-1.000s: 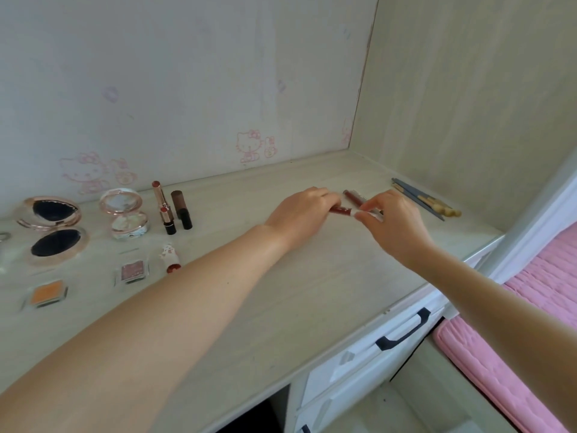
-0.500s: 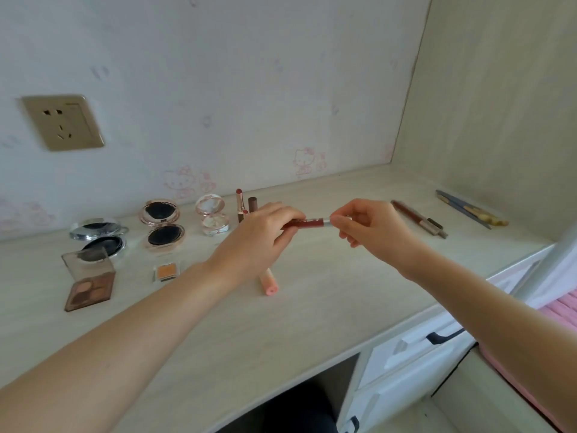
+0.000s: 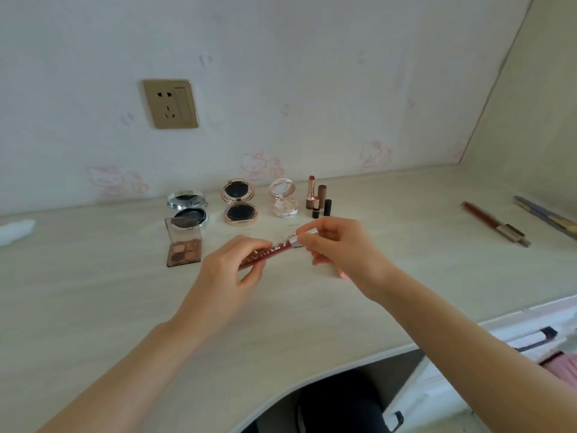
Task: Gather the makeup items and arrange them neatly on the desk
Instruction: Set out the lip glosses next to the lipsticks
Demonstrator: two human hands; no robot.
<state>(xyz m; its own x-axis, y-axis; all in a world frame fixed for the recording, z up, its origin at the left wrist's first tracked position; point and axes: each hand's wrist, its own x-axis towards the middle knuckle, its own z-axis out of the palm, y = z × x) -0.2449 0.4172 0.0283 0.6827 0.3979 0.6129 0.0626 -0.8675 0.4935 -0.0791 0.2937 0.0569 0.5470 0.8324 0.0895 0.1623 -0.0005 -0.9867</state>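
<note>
Lip gloss tube [image 3: 269, 252], dark red w/ white lettering and a silver collar, is held in the air just above the table [image 3: 93, 292], roughly level, tilted up a bit to the right. Left hand [image 3: 231, 276] pinches the red body between thumb and fingertips; right hand [image 3: 340, 254] pinches the silver end, fingers curled round it. Both grips closed on the tube, one at each end.

Behind the hands, near the wall, a row of makeup: silver compact [image 3: 187, 209] open w/ mirror up, eyeshadow palette [image 3: 183, 247] w/ clear lid raised just in front of it, touching or nearly so. To the right a rose-gold compact [image 3: 239, 201], open, then a pale round compact [image 3: 283, 198], also open. Next to that, lipsticks [image 3: 318, 198] standing upright in a tight cluster, approx 4 pieces incl. caps, hard to count exactly.

A small pink item [image 3: 342, 274] shows under the right wrist on the table, mostly hidden, can't tell what it is.

Far right, well apart from the row: a long dark red pencil [image 3: 493, 222] lying flat, and beyond it slim blue-and-yellow sticks [image 3: 549, 215] at the frame edge. White scrap [image 3: 15, 231] at far left. Wall outlet [image 3: 170, 104] above the row. Drawer w/ dark handle [image 3: 537, 339] lower right.
</note>
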